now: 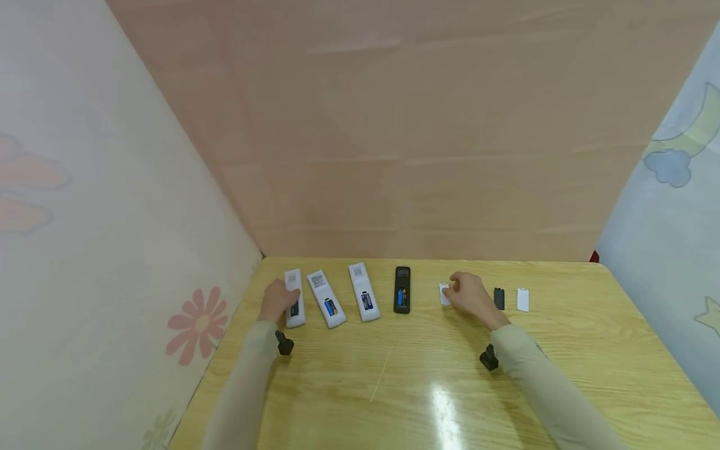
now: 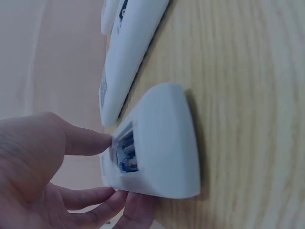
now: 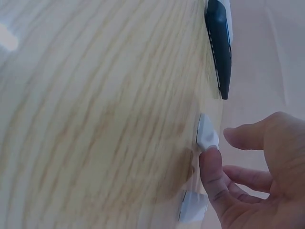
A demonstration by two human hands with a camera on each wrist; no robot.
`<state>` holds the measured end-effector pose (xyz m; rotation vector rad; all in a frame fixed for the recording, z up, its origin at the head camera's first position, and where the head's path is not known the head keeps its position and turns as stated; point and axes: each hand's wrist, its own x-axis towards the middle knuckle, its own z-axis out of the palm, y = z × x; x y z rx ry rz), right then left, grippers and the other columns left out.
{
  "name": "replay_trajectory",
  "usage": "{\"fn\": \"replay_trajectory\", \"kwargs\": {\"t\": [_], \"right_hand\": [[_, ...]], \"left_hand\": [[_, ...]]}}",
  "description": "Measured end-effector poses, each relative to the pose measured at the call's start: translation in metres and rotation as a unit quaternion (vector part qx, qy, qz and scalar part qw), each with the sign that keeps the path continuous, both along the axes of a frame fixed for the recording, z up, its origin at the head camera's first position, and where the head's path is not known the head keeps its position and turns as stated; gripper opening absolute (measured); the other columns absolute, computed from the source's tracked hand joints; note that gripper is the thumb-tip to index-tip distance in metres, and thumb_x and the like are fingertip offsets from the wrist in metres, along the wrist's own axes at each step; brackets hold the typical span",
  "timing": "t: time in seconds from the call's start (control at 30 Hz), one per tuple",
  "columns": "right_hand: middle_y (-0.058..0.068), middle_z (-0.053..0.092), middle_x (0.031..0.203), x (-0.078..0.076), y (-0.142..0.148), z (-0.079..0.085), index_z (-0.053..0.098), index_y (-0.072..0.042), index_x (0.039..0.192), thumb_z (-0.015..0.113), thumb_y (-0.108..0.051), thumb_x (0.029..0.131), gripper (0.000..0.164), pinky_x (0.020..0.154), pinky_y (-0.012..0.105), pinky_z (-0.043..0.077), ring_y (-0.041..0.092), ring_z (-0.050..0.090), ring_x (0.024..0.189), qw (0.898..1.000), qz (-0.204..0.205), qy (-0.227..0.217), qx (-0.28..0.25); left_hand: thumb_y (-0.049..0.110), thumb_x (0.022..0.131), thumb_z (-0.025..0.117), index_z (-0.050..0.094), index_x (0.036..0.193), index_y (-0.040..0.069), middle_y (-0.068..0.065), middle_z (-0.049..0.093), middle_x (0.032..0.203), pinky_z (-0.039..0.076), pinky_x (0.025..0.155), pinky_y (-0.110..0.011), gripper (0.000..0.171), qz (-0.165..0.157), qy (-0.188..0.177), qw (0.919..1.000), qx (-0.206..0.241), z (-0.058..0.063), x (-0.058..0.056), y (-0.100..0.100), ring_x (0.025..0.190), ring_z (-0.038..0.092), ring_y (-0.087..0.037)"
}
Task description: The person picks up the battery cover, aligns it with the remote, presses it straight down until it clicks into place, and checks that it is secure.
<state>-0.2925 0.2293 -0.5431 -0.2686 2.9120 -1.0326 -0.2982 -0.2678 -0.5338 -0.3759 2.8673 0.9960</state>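
In the head view my left hand (image 1: pixel 275 300) grips the leftmost white remote control (image 1: pixel 295 317), thumb on one long side and fingers along the other. Its battery bay is uncovered, with batteries (image 2: pixel 127 155) inside. At the right, my right hand (image 1: pixel 469 295) is at a white battery cover (image 1: pixel 444 294) lying on the table. One fingertip (image 3: pixel 210 155) meets the cover's near edge, while the thumb (image 3: pixel 233 137) stands a little apart from it. Another white cover (image 3: pixel 193 207) lies below the fingers in the right wrist view.
Between the hands lie two more white remotes (image 1: pixel 325 294) (image 1: pixel 362 287) and a black remote (image 1: pixel 402 278), battery bays uncovered. Right of my right hand are a black cover (image 1: pixel 499 299) and a white cover (image 1: pixel 523 300). Walls bound the wooden table (image 1: pixel 394 375) at the back and sides.
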Motion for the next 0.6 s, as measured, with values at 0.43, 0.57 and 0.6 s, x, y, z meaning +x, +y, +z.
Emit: {"fn": "replay_trajectory", "kwargs": {"t": [0.43,0.57,0.6], "right_hand": [[0.005,0.057,0.07,-0.001,-0.002,-0.005,0.059,0.019,0.135,0.07,-0.015,0.101,0.049,0.057,0.028,0.04,0.011,0.043,0.055,1.0,0.01,-0.011,-0.018],[0.004,0.059,0.068,0.0,-0.003,-0.008,0.063,0.017,0.128,0.07,-0.014,0.1,0.042,0.053,0.025,0.038,0.011,0.046,0.055,1.0,0.009,-0.019,-0.012],[0.003,0.058,0.068,-0.001,-0.003,-0.009,0.064,0.016,0.128,0.07,-0.014,0.1,0.041,0.053,0.025,0.038,0.011,0.047,0.055,1.0,0.008,-0.021,-0.012]], "left_hand": [[0.026,0.094,0.076,0.059,0.082,0.003,-0.006,0.063,0.077,0.04,0.059,-0.03,0.031,0.015,-0.055,0.9967,0.057,0.003,-0.014,-0.007,0.069,0.053,-0.02],[0.029,0.095,0.075,0.061,0.087,0.003,-0.007,0.064,0.081,0.042,0.064,-0.031,0.031,0.014,-0.066,0.9965,0.049,0.005,-0.012,-0.006,0.074,0.056,-0.021],[0.03,0.096,0.075,0.062,0.089,0.002,-0.007,0.064,0.083,0.042,0.065,-0.031,0.031,0.014,-0.066,0.9966,0.046,0.004,-0.012,-0.006,0.076,0.056,-0.021]]}}
